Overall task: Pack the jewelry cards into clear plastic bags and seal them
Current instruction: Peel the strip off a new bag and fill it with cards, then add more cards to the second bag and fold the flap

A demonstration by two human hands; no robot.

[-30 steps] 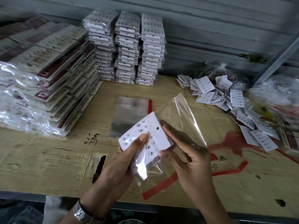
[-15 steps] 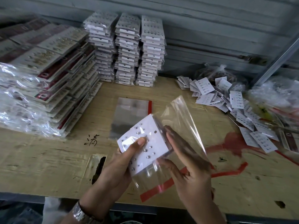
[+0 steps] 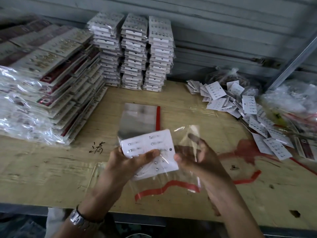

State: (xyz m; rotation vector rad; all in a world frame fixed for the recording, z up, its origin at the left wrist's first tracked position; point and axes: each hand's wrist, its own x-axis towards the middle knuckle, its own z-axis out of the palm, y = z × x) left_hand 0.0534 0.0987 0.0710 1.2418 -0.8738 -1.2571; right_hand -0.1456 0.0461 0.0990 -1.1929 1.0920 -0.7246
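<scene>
Thumb of left hand pins jewelry card; right hand holds clear bag.

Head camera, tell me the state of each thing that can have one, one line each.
Jewelry card, gripped by left hand, not fully bagged.
Clear bag, held by right hand, unsealed.
Empty bags, lying flat on table.
Loose cards, unbagged, heaped.
Packed stacks, bagged, three columns.

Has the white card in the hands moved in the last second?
Yes. The white card has turned clockwise; its top edge now lies almost level along the near edge of the flat bags.
</scene>
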